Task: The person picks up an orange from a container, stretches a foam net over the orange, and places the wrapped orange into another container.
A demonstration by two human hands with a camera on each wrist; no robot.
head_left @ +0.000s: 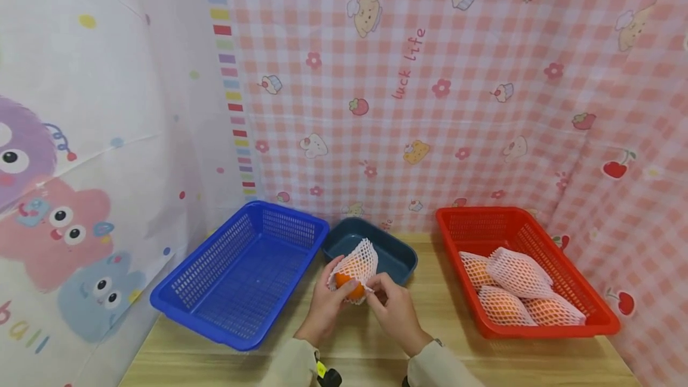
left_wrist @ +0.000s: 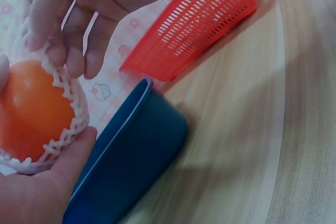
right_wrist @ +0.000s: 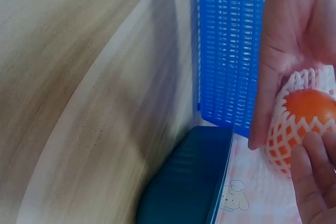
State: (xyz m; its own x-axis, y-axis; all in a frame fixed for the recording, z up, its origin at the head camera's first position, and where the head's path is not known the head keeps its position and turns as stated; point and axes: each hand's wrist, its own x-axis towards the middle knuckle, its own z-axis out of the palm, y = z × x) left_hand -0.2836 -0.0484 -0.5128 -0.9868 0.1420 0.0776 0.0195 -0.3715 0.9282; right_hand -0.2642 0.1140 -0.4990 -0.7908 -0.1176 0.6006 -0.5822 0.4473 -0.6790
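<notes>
An orange [head_left: 346,280] sits partly inside a white foam net sleeve [head_left: 366,257], its bare side showing through the sleeve's opening. My left hand [head_left: 325,308] holds the fruit from the left, thumb across its front. On the other side, my right hand [head_left: 396,312] pinches the edge of the net between thumb and fingertips. In the left wrist view the bare orange [left_wrist: 35,109] shows with the net's rim around it. From the right wrist, the mesh [right_wrist: 283,139] covers the lower part of the fruit. Both hands are raised in front of the dark teal tray [head_left: 400,248].
To the left stands a blue mesh basket [head_left: 236,279] with nothing in it. A red basket [head_left: 580,273] on the right holds several netted oranges [head_left: 518,272]. All stand on a wooden table [head_left: 371,351], with printed cloth hanging behind and on both sides.
</notes>
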